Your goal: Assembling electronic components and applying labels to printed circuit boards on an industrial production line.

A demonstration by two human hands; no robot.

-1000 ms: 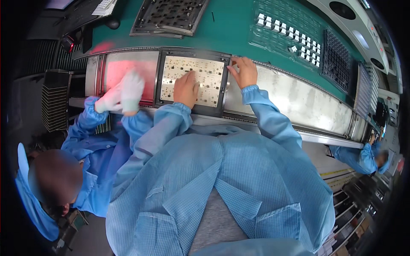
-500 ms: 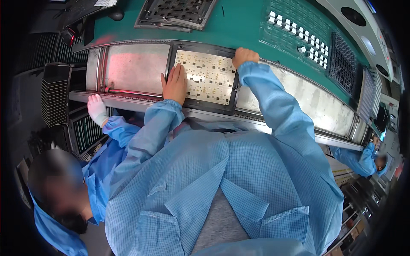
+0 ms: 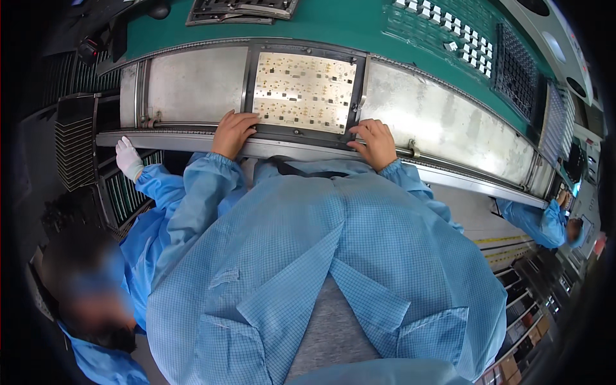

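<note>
A cream-coloured circuit board panel [image 3: 303, 96] with small dark components lies flat in a black carrier frame [image 3: 357, 90]. The frame sits across the metal rails of a conveyor [image 3: 192, 83] in front of me. At its near left corner my left hand [image 3: 235, 133] is closed, fingers bent over the frame's edge and thumb tucked below. My right hand [image 3: 375, 144] grips the near right corner with curled fingers and thumb. The panel's whole face shows between the hands.
Beyond the conveyor is a green mat [image 3: 333, 25] with stacked dark carriers [image 3: 240, 9], a clear tray of white blocks [image 3: 449, 29] and a black tray [image 3: 516, 77]. At left, a co-worker's gloved hand [image 3: 128, 158] touches the rail, near slotted racks [image 3: 76, 131]. Another person works far right.
My left hand has slid from the panel's left side to the near left corner. My right hand has come from the far right corner to the near right corner.
</note>
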